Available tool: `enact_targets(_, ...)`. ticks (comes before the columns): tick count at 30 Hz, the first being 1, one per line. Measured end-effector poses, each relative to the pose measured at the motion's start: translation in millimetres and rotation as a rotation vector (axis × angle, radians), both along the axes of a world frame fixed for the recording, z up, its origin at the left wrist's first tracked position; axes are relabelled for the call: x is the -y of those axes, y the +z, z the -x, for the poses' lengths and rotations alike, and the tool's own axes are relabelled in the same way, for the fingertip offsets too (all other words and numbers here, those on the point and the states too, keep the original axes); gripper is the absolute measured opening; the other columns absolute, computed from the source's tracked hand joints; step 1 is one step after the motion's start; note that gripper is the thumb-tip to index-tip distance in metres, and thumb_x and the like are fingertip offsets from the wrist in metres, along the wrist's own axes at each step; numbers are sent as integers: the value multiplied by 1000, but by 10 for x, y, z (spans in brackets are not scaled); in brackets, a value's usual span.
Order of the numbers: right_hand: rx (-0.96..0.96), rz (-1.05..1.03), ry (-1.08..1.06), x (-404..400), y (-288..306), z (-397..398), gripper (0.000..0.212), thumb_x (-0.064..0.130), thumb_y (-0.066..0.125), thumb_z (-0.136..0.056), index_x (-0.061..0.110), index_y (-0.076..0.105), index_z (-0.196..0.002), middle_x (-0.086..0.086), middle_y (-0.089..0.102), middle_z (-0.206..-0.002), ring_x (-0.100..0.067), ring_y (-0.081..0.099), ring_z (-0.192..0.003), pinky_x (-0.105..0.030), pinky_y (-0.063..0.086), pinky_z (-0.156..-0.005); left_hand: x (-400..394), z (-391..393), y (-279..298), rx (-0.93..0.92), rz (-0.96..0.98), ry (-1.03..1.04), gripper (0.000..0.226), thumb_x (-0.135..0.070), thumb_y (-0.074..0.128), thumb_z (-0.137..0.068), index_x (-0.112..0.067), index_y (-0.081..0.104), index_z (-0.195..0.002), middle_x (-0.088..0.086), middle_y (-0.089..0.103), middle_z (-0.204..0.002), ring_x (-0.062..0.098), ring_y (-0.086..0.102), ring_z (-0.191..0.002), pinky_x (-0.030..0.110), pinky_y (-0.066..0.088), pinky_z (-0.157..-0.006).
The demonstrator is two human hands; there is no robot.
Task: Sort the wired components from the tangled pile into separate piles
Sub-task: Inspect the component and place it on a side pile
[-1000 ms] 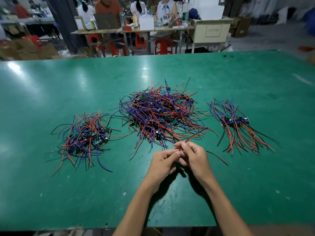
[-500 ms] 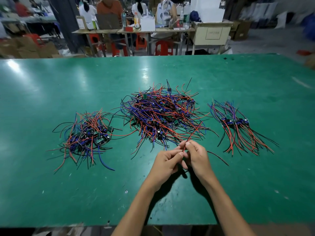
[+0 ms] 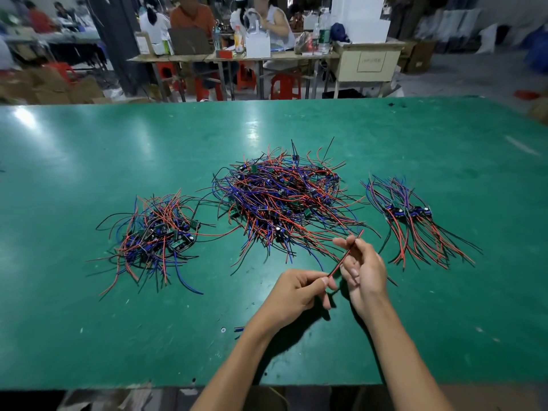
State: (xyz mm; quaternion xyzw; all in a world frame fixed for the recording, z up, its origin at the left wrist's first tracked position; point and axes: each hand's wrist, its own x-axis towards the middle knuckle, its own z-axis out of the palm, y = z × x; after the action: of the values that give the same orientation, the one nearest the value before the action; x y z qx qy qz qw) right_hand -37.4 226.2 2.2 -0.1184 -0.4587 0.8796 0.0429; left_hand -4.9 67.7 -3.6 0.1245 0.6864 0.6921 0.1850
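Pinching one red wire, left hand fingers grip low, right hand fingers high.

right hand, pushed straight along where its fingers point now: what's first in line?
Likely the near edge of the big tangled pile. The right hand pinches a red wire, fingers aimed up-left toward it; depth unclear.

My table has a smooth green top that looks like shiny plastic, with white glare far ahead of my hands and small scuffs and pale specks near them. The wire I pinch has a smooth red plastic coat. Just past my fingers, the big pile has red, blue and black plastic-coated wires and small green boards.
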Motion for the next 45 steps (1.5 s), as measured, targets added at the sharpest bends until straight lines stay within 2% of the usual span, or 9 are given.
enact_targets(3,47,163,33,-74,10,-13,22,17,40,-105,15,52,-86,-8,76,-94,-4,25,-34,-13,24,-31,13,12,3,-1,35,-55,24,-20,52,-105,-19,74,-93,6,69,-67,30,42,-58,15,22,-40)
enact_targets(8,33,252,41,-126,-20,-14,24,22,42,-105,18,53,-84,-6,76,-95,-4,26,-34,-12,25,-34,23,6,34,-24,56,-106,25,-25,52,-105,-15,74,-99,3,68,-69,8,35,-41,15,23,-41)
enact_targets(14,-94,-68,125,9,-53,-2,47,49,44,-99,15,63,-125,-9,76,-114,-5,40,-51,-20,42,-54,6,12,187,-5,-45,130,24,-20,52,-105,-15,75,-107,-13,62,-74,4,41,-55,15,34,-50)
enact_targets(18,-290,-523,213,119,-147,-99,26,24,74,-90,24,71,-116,-7,77,-100,-9,62,-64,-19,50,-54,-10,119,390,185,-379,322,24,-25,50,-104,-19,71,-115,-13,61,-75,4,50,-70,23,42,-68)
enact_targets(22,-323,-634,251,156,-115,-144,33,34,90,-74,29,74,-102,-6,77,-90,-12,68,-65,-29,49,-52,-113,192,516,302,-540,496,17,-25,58,-100,-20,74,-103,-9,56,-72,4,51,-63,19,42,-57)
enact_targets(27,-357,-502,153,153,-102,-140,18,27,88,-73,25,78,-88,0,76,-81,-7,66,-72,-16,52,-66,-207,161,427,431,-470,584,20,-35,70,-89,-20,76,-100,-15,59,-73,5,41,-66,20,36,-62)
enact_targets(33,-267,-405,55,107,-101,-118,21,33,75,-85,14,75,-75,2,69,-67,-3,43,-54,-14,38,-53,-252,-6,324,411,-479,597,37,-40,79,-69,-16,72,-96,-12,68,-72,1,53,-55,13,44,-56)
enact_targets(39,-246,-334,-45,124,-74,-95,20,35,76,-84,18,74,-74,-2,68,-68,-7,42,-54,-15,38,-51,-271,-96,234,310,-446,653,24,-33,70,-86,-13,77,-94,5,79,-96,6,54,-54,16,49,-62)
enact_targets(45,-201,-284,4,122,-73,-111,19,33,81,-80,16,80,-88,-1,73,-75,-8,53,-53,-17,47,-45,-174,-154,205,292,-416,649,17,-23,72,-88,-8,79,-93,10,78,-99,8,58,-59,18,52,-67)
